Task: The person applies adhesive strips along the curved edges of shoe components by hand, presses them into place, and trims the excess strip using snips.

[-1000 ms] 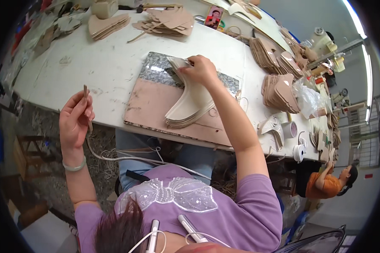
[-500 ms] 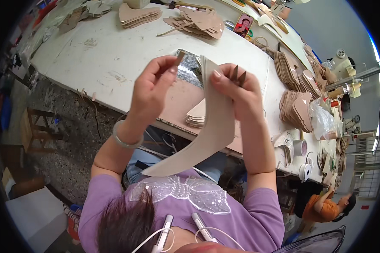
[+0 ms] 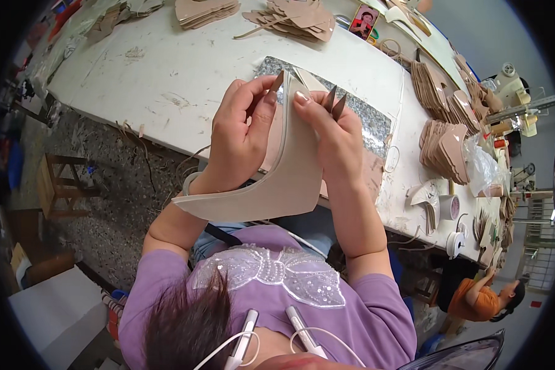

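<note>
My right hand [image 3: 339, 139] grips a thin stack of beige curved cut-out pieces [image 3: 277, 192] near its upper end, thumb on the face. Small brown pointed pieces [image 3: 339, 106] stick out between that hand's fingers. Between thumb and forefinger, my left hand [image 3: 243, 135] pinches another small brown pointed piece [image 3: 279, 82], right beside the stack's top edge. Whether it touches the stack I cannot tell. The stack hangs down over my lap, its long tip passing in front of my left wrist. Behind my hands lies a speckled grey stone slab [image 3: 354, 95] on the table.
Brown cut pieces are piled at the far edge of the white table [image 3: 148, 80]. More stacks [image 3: 441, 151] stand at the right, near a plastic bag [image 3: 482, 163] and a tape roll [image 3: 449, 207]. A wooden stool [image 3: 65, 185] is at the left; a person in orange [image 3: 484, 299] works at far right.
My left hand has brought its brown piece right up to the stack's top edge. The stack has swung up and left, its tip now before my left wrist.
</note>
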`<action>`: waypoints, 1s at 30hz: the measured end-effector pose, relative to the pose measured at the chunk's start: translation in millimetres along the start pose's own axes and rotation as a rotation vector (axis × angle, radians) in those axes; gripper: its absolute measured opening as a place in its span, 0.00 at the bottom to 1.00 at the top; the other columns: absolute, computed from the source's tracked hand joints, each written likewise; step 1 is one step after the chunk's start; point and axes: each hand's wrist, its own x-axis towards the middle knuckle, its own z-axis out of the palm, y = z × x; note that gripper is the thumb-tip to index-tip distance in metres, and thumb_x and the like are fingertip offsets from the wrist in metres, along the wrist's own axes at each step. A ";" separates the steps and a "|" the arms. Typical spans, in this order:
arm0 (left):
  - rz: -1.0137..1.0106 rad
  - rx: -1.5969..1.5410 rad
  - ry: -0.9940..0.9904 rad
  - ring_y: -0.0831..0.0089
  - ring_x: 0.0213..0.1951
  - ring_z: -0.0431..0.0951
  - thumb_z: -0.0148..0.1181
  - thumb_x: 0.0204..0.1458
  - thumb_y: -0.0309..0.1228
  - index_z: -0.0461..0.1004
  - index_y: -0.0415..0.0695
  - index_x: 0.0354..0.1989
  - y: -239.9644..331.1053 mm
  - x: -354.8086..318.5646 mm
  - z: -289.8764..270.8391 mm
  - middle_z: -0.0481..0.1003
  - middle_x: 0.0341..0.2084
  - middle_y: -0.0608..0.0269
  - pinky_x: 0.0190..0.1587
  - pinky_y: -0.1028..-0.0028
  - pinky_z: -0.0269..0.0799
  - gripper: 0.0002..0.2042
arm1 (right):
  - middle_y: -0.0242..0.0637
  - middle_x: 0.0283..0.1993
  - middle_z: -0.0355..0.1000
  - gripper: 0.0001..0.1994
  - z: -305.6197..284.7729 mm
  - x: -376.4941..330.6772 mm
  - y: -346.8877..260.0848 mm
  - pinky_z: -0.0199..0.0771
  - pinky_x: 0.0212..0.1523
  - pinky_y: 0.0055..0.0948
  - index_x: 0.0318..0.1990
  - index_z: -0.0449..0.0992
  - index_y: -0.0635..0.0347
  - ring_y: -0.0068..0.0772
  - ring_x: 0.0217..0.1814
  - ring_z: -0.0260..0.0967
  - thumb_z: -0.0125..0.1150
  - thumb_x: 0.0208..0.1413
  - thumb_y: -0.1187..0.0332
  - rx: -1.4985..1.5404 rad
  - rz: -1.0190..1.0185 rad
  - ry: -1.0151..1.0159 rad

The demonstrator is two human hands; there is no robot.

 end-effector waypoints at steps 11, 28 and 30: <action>0.074 -0.043 -0.063 0.75 0.27 0.67 0.50 0.54 0.21 0.70 0.35 0.44 -4.2 -4.1 -2.2 0.67 0.27 0.61 0.31 0.78 0.65 0.10 | 0.23 0.21 0.66 0.09 0.4 1.0 2.6 0.56 0.22 0.13 0.23 0.71 0.59 0.10 0.22 0.58 0.59 0.52 0.67 -0.018 0.063 0.035; -0.250 -0.416 -0.210 0.78 0.32 0.73 0.52 0.54 0.22 0.70 0.34 0.48 -5.4 -23.1 -3.5 0.72 0.34 0.61 0.35 0.81 0.70 0.13 | 0.29 0.23 0.70 0.09 -14.5 -1.0 2.8 0.64 0.24 0.15 0.29 0.72 0.60 0.15 0.23 0.66 0.58 0.52 0.65 0.092 0.145 0.061; -0.278 -0.427 -0.215 0.78 0.32 0.73 0.52 0.54 0.22 0.70 0.34 0.48 -3.7 -25.0 -3.8 0.72 0.34 0.60 0.34 0.81 0.70 0.13 | 0.29 0.24 0.70 0.09 -17.1 -0.8 6.2 0.64 0.24 0.15 0.29 0.72 0.61 0.15 0.23 0.66 0.59 0.52 0.65 0.091 0.134 0.044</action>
